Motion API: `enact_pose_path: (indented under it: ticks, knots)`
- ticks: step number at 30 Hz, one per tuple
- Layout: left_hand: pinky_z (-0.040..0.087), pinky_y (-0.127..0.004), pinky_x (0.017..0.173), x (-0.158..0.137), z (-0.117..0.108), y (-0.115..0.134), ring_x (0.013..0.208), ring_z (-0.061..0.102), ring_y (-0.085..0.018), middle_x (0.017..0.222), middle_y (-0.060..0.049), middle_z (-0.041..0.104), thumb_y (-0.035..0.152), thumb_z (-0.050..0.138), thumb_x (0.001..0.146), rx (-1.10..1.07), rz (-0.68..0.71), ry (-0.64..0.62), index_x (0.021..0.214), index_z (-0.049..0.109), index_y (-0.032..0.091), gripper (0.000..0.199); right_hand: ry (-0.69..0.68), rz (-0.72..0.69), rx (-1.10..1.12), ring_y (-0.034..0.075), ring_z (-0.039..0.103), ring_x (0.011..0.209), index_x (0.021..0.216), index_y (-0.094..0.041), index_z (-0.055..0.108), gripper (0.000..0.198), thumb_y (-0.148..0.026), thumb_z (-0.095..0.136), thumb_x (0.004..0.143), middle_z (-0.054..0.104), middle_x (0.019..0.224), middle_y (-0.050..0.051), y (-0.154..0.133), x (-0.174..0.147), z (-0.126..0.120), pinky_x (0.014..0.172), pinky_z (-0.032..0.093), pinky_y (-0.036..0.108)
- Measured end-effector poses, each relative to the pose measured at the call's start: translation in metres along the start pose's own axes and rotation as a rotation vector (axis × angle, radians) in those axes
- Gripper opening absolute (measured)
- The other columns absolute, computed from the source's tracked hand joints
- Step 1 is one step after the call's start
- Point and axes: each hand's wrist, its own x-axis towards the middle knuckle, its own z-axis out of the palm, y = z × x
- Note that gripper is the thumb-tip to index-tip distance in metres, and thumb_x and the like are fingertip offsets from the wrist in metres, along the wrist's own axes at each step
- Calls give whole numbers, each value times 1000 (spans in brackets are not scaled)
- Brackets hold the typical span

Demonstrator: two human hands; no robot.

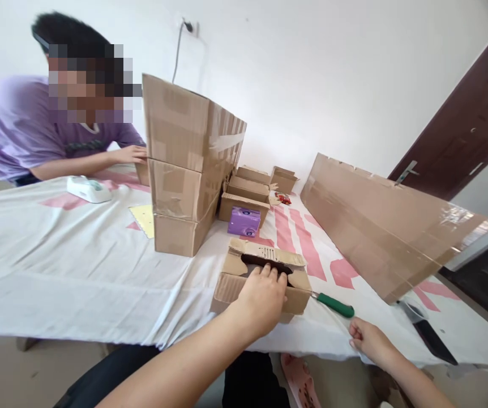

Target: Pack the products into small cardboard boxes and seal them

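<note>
A small brown cardboard box [231,289] with its top flaps apart lies near the table's front edge. My left hand [265,294] is on it, the fingers bent over the front side into the dark opening; the fingertips are partly hidden. Beside the box's right end lies a tool with a green handle [335,305]; only a little of its thin metal part shows, so I cannot tell its kind. My right hand [369,339] is curled at the table's edge, just short of the handle's end, with nothing visible in it.
Stacked cardboard boxes [176,164] form a tall wall left of centre. Behind stand a purple box [244,221], several open boxes [284,179] and a large cardboard panel [380,221]. A black-and-clear object [428,334] lies right. A person in purple [27,122] leans on the table.
</note>
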Motion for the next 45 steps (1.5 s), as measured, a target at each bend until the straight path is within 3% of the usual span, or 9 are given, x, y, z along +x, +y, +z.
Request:
enact_pose_path:
  ticks: [6, 12, 16, 20, 27, 32, 36, 39, 45]
  knots:
    - [46, -45, 95, -4, -12, -3, 111, 60, -32, 118, -17, 66, 32, 52, 91, -59, 31, 19, 119, 60, 12, 35, 73, -146, -291, 23, 64, 80, 72, -20, 64, 27, -11, 42, 84, 65, 81, 7, -27, -5, -25, 75, 46, 34]
    - [52, -46, 80, -10, -36, -31, 93, 68, -33, 98, -16, 72, 33, 33, 98, -39, -70, 29, 98, 67, 11, 41, 311, -617, 10, 23, 62, 99, 104, -20, 60, 29, -31, 34, 98, 64, 106, 11, -142, -16, -76, 87, 49, 37]
    - [45, -46, 97, -13, -39, -52, 117, 59, -33, 123, -18, 65, 30, 44, 94, -57, -106, 101, 108, 65, 12, 31, 118, -937, 99, 20, 59, 107, 113, -21, 57, 28, -29, 34, 100, 63, 114, 10, -224, -17, -77, 93, 49, 36]
    - [24, -49, 115, -14, -36, -74, 146, 23, -30, 156, -13, 30, 37, 61, 83, -104, -131, 163, 136, 50, 17, 57, -66, -944, 1, 24, 51, 124, 128, -16, 50, 36, -33, 40, 98, 55, 133, 14, -270, -3, -65, 106, 42, 43]
    - [26, -52, 113, -6, -33, -104, 144, 28, -33, 155, -14, 32, 62, 61, 75, -230, -168, 59, 129, 56, 20, 69, 94, -723, -180, 35, 14, 146, 146, -17, 35, 77, -52, 62, 83, 24, 157, 16, -271, 33, -68, 116, 19, 56]
    - [29, -52, 110, -4, -33, -102, 139, 36, -34, 147, -16, 44, 64, 61, 73, -221, -179, 26, 124, 60, 21, 67, -71, -566, -234, 35, 37, 136, 150, -19, 26, 98, -41, 77, 70, 36, 150, 17, -257, 51, -64, 107, 36, 51]
    - [34, -51, 107, -4, -31, -101, 136, 40, -32, 145, -13, 47, 53, 59, 78, -216, -174, 66, 126, 58, 23, 57, 154, -717, -218, 29, 43, 130, 137, -19, 46, 64, -33, 70, 79, 49, 141, 13, -265, 45, -65, 106, 35, 45]
    - [31, -53, 108, -3, -28, -102, 139, 36, -32, 149, -13, 41, 57, 55, 80, -217, -192, 53, 128, 58, 25, 58, 12, -880, -315, 24, 60, 107, 112, -20, 65, 26, -33, 56, 90, 69, 112, 8, -278, 41, -72, 95, 41, 40]
    - [27, -53, 111, -5, -29, -103, 143, 28, -34, 158, -11, 27, 52, 57, 79, -210, -194, -4, 125, 62, 28, 51, -213, -905, -732, 29, 63, 92, 80, -18, 75, 39, -41, 45, 92, 74, 80, 10, -289, 39, -92, 91, 36, 47]
